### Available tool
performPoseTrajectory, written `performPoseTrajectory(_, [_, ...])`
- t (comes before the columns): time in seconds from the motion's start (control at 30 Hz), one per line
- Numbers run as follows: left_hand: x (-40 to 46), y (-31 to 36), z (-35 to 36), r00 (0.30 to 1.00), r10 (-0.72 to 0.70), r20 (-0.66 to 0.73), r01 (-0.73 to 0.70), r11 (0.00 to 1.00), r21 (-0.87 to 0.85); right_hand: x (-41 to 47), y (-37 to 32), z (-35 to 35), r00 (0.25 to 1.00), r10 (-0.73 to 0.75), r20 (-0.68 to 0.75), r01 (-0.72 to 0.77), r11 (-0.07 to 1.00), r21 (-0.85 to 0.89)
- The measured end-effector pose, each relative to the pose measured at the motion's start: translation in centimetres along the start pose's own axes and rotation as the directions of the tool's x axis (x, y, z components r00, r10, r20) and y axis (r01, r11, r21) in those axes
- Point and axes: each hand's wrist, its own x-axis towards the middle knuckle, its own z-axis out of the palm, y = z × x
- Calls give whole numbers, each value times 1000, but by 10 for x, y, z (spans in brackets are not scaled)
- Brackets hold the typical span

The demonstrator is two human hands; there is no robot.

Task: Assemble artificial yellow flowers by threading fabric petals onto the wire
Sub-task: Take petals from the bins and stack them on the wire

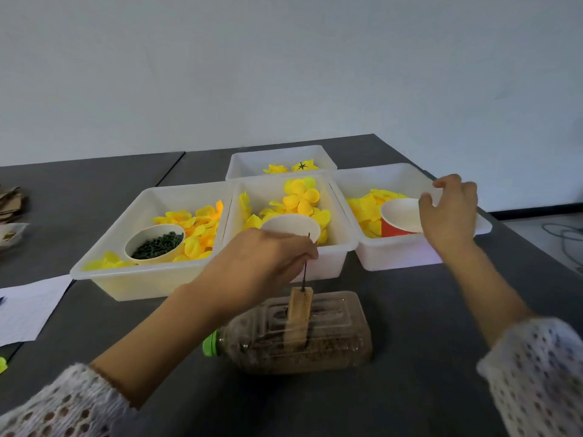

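Note:
A thin dark wire (306, 266) stands upright in a wooden block (299, 313) fixed on a plastic bottle (293, 335) that lies on its side. My left hand (262, 263) pinches the wire near its middle. My right hand (449, 212) hovers with loosely spread fingers over the right bin (407, 250), above a red paper cup (399, 220), and holds nothing. Yellow fabric petals (299, 200) fill the middle bin (334, 257). More petals (195, 222) lie in the left bin (104, 279).
A paper bowl of small green parts (156, 244) sits in the left bin, and a white cup (290, 225) in the middle bin. A back bin (246, 165) holds finished yellow flowers (291, 167). White paper (28, 307) lies at the left. The table edge runs along the right.

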Motion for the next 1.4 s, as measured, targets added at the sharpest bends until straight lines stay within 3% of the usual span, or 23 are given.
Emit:
performPoseTrajectory(0.1, [-8,1,9,999,28,33,-28,1000,-6,47,25,20,911,222,347,-49,895,-444])
performPoseTrajectory(0.2, [-17,0,17,997,46,53,-45,999,-25,57,33,25,800,369,473,-47,825,-563])
performPoseTrajectory(0.27, [-21,-1,20,999,23,47,-21,999,-40,56,37,27,772,350,530,-10,841,-541])
performPoseTrajectory(0.33, [-22,-1,22,999,18,39,-16,999,-50,54,37,26,838,243,489,0,895,-445])
performPoseTrajectory(0.43, [-22,-1,25,1000,20,22,-19,999,-36,54,27,19,953,46,300,67,932,-355])
performPoseTrajectory(0.67, [-23,0,24,999,7,42,-7,1000,-8,56,11,0,961,-193,198,268,827,-495])
performPoseTrajectory(0.77, [-22,0,23,999,5,41,-5,1000,1,59,13,-1,958,-168,234,269,812,-518])
performPoseTrajectory(0.83, [-22,1,23,999,7,49,-6,1000,-16,64,19,-1,951,-69,302,226,822,-523])
performPoseTrajectory(1.0, [-25,1,26,999,2,41,-2,1000,-5,73,33,-3,808,260,529,151,776,-612])
performPoseTrajectory(1.17, [-28,4,28,997,-9,71,8,1000,17,78,30,3,750,361,554,203,672,-712])
performPoseTrajectory(1.3, [-29,6,20,993,-12,120,7,999,44,75,4,-2,798,296,525,293,570,-767])
performPoseTrajectory(1.4, [-34,1,14,976,-63,207,63,998,5,60,-39,-13,864,59,500,353,638,-685])
